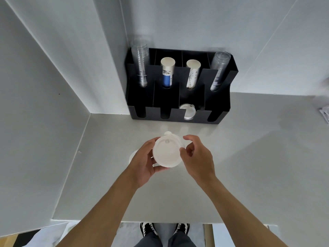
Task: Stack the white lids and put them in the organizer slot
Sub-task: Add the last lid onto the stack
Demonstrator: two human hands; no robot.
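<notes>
A stack of white lids [166, 152] is held above the counter, its round face turned toward me. My left hand [142, 161] grips the stack from the left and underneath. My right hand [195, 154] touches the stack's right edge with thumb and fingertips. Another white lid [132, 155] lies on the counter, mostly hidden behind my left hand. The black organizer [179, 86] stands against the back wall. Its third front slot from the left holds a white lid [187, 111]; the other front slots look dark and empty.
The organizer's rear slots hold two stacks of clear cups [141, 63] [219, 70] and two stacks of paper cups [167, 72] [192, 73]. A white wall panel [53, 104] rises at the left. The counter's front edge [160, 221] lies near my feet.
</notes>
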